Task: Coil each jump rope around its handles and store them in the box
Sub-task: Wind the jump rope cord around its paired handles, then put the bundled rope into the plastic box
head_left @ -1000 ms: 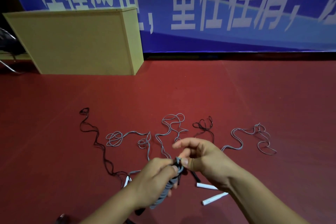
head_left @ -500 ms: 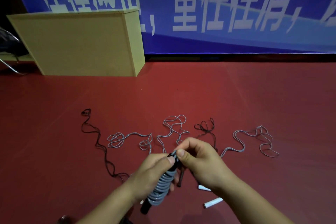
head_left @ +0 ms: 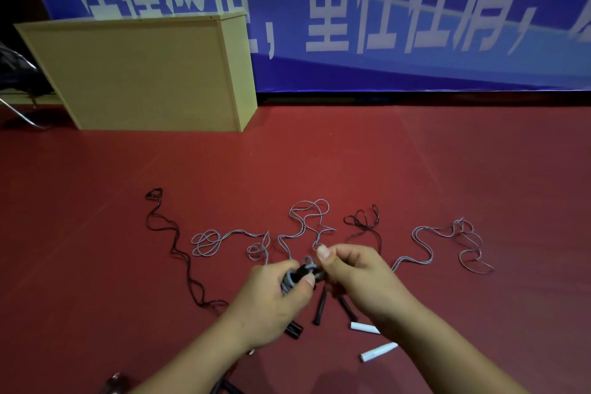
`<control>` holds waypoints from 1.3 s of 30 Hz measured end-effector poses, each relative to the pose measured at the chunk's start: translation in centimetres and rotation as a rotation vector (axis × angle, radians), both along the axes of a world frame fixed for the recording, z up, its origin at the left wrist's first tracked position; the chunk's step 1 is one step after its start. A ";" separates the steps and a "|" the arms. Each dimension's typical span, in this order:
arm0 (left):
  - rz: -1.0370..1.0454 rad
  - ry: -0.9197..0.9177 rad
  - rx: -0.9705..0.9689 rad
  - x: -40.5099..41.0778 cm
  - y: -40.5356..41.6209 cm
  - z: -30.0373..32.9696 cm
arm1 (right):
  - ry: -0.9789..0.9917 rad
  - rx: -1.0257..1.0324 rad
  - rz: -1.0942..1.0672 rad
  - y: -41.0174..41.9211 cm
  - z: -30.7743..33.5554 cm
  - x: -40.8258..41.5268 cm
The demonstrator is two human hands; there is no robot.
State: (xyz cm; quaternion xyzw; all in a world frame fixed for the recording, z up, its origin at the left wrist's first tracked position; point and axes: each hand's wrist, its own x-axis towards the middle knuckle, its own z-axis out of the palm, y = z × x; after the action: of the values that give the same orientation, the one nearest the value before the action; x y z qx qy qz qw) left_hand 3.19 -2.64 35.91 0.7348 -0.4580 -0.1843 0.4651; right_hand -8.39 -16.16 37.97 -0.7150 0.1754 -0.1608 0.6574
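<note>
Left hand (head_left: 271, 294) grips coiled jump rope (head_left: 295, 275) by its handles, above floor (head_left: 415, 169); right hand (head_left: 355, 275) pinches cord end. Cord likely light, springy, slippery; clamp wraps near handle tops. Box (head_left: 144, 73) well apart.

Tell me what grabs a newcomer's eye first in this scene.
Two hands meet low at centre: the left hand grips a coiled jump rope while the right hand pinches its loose end. Behind them, loose ropes squiggle across the red floor; a yellow box stands far left.
</note>
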 end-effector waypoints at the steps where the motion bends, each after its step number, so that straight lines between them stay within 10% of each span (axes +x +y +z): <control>1: -0.003 -0.047 0.003 0.0 0.0 -0.1 | 0.004 0.000 0.013 0.0 0.0 0.0; 9: -0.035 -0.172 0.149 0.6 0.0 -0.6 | 0.020 0.206 -0.009 0.2 -0.8 0.6; 20: -0.040 0.497 0.157 1.2 0.4 2.0 | -0.159 0.281 -0.194 -0.8 -0.7 3.5; 30: 0.419 0.334 0.329 9.2 8.0 0.3 | 0.042 -0.058 0.168 6.7 -5.9 6.6; 39: 0.706 0.775 0.139 8.6 17.9 -7.5 | 0.187 -0.070 0.323 14.0 -11.2 11.3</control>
State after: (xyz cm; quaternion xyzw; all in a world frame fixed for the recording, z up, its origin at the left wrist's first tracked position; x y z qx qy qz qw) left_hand 11.83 15.24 28.42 0.7512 0.0361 -0.3046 0.5844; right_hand 2.87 -2.13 26.73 -0.7681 0.1128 0.0081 0.6302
